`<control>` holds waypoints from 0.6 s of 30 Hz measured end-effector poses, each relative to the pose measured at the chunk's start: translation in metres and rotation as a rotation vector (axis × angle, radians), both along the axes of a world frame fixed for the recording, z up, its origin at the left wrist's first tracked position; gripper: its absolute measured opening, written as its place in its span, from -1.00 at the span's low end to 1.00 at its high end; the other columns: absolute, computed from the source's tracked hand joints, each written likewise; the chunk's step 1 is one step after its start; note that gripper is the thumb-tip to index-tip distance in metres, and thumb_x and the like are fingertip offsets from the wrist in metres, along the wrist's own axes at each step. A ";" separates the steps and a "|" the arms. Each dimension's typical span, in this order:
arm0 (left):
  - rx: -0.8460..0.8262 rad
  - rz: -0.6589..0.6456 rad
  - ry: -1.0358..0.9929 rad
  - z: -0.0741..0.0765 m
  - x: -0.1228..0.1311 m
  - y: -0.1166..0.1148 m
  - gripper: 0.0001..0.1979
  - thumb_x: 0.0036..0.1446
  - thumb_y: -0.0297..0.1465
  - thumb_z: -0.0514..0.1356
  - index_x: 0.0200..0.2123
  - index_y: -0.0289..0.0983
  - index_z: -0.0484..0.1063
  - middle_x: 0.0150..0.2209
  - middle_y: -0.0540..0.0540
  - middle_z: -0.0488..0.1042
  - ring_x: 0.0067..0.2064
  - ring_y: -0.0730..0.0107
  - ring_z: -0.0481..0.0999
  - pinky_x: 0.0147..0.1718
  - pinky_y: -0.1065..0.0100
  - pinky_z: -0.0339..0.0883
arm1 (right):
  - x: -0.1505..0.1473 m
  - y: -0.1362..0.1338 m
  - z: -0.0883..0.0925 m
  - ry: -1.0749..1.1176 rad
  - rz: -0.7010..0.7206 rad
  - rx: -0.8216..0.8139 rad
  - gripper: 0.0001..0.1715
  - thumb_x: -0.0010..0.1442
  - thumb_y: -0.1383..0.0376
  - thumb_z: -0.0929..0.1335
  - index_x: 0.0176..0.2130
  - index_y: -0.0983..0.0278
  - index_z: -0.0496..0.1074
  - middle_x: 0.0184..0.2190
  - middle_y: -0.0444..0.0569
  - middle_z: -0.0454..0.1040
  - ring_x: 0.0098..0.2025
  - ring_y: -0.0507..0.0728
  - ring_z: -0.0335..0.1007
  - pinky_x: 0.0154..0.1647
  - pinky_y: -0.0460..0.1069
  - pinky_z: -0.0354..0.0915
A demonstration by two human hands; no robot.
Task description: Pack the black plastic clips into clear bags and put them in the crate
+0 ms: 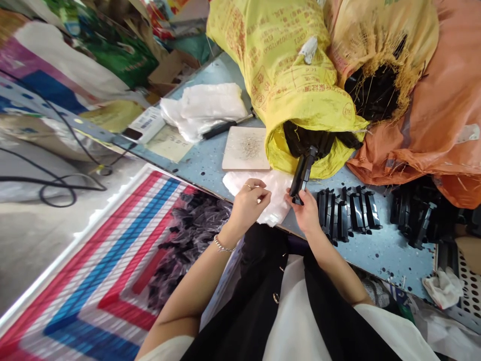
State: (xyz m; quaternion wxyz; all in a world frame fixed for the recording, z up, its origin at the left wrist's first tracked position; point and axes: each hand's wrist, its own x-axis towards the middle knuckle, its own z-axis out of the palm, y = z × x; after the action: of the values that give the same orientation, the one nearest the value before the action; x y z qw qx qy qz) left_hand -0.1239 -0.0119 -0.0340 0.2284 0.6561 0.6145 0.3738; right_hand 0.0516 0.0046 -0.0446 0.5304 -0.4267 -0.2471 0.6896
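Black plastic, a long narrow moulded part [302, 173], stands almost upright in the person's right hand [305, 213], just in front of the mouth of a yellow woven sack [285, 65]. The right hand's grip is closed around the part's lower end, while the left hand [248, 205] sits just beside it with its fingertips pinched together over a crumpled white plastic film [240, 183]; whether that grip holds anything is too hard to tell. Many more black parts fill the sack's mouth [311, 138], and a tan sack [376, 30] holds a dark mass. On the blue speckled desk [376, 255], a neat row of black parts [347, 213] lies right of the hands, with a looser black pile [413, 213] farther along, so some pieces are laid out while many remain bagged. The hands work right at the desk's near edge, where it drops away to a striped woven bag [93, 260] carrying a heap of black pieces [191, 225]. Room is tight: a narrow strip of desk separates the hands from the row, and a square pale board [246, 148] sits just behind the film, with an orange sack [424, 135] crowding the far right.
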 end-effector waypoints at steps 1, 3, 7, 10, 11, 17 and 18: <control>0.006 -0.019 -0.003 0.000 0.000 -0.001 -0.83 0.22 -0.33 0.19 -0.37 -0.26 0.52 -0.12 -0.14 0.45 -0.35 0.45 0.48 -0.29 0.33 0.48 | 0.001 -0.001 0.002 0.003 0.002 0.010 -0.61 0.02 0.00 0.49 -0.23 0.17 0.49 -0.27 -0.07 0.62 -0.06 0.21 0.55 0.05 0.16 0.47; -0.005 -0.074 0.018 -0.004 0.004 0.000 -0.87 0.18 -0.31 0.25 -0.29 -0.25 0.49 -0.14 -0.14 0.46 -0.31 0.38 0.51 -0.28 0.31 0.49 | 0.003 -0.004 0.007 0.017 0.019 0.034 -0.61 0.04 0.01 0.49 -0.20 0.18 0.49 -0.26 -0.07 0.61 -0.05 0.20 0.55 0.09 0.18 0.46; -0.136 -0.085 0.184 -0.015 0.012 0.004 -0.88 0.19 -0.42 0.21 -0.18 -0.24 0.45 -0.24 -0.14 0.54 -0.24 0.21 0.57 -0.20 0.23 0.46 | 0.006 -0.009 0.017 0.035 0.044 0.048 -0.60 0.02 0.05 0.51 -0.20 0.19 0.51 -0.27 -0.08 0.62 -0.03 0.22 0.55 0.11 0.21 0.44; -0.239 -0.022 0.127 -0.017 0.014 0.006 -0.80 0.24 -0.46 0.10 -0.07 -0.19 0.39 -0.32 -0.07 0.58 -0.24 0.19 0.61 -0.19 0.23 0.42 | 0.006 -0.010 0.021 0.065 0.043 0.038 -0.64 0.04 0.03 0.49 -0.22 0.16 0.52 -0.27 -0.08 0.61 -0.02 0.23 0.54 0.11 0.23 0.45; -0.258 -0.023 0.066 -0.017 0.013 0.006 -0.78 0.23 -0.44 0.12 -0.05 -0.18 0.36 -0.33 -0.04 0.59 -0.24 0.20 0.62 -0.20 0.24 0.42 | 0.005 -0.010 0.021 0.079 0.046 0.036 -0.65 0.05 0.03 0.49 -0.22 0.16 0.52 -0.27 -0.08 0.61 -0.02 0.23 0.54 0.11 0.24 0.45; -0.289 0.010 -0.181 -0.016 0.014 0.008 -0.70 0.01 -0.39 0.31 -0.27 -0.18 0.22 -0.45 0.10 0.45 -0.43 0.39 0.50 -0.40 0.36 0.35 | 0.001 -0.004 0.017 0.156 0.043 0.013 -0.67 0.05 0.05 0.50 -0.26 0.19 0.51 -0.29 -0.09 0.61 -0.04 0.22 0.55 0.12 0.26 0.44; -0.291 0.009 -0.185 -0.016 0.014 0.008 -0.68 -0.01 -0.39 0.32 -0.29 -0.17 0.21 -0.48 0.12 0.42 -0.45 0.41 0.47 -0.43 0.38 0.32 | 0.001 -0.002 0.016 0.160 0.043 0.000 -0.68 0.06 0.06 0.50 -0.25 0.19 0.51 -0.28 -0.09 0.62 -0.04 0.22 0.55 0.12 0.27 0.45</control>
State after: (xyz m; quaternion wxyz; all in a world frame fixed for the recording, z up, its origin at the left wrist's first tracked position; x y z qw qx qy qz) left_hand -0.1096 -0.0034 -0.0504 0.3748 0.5760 0.6415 0.3409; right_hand 0.0523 0.0025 -0.0290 0.5336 -0.3648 -0.2131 0.7326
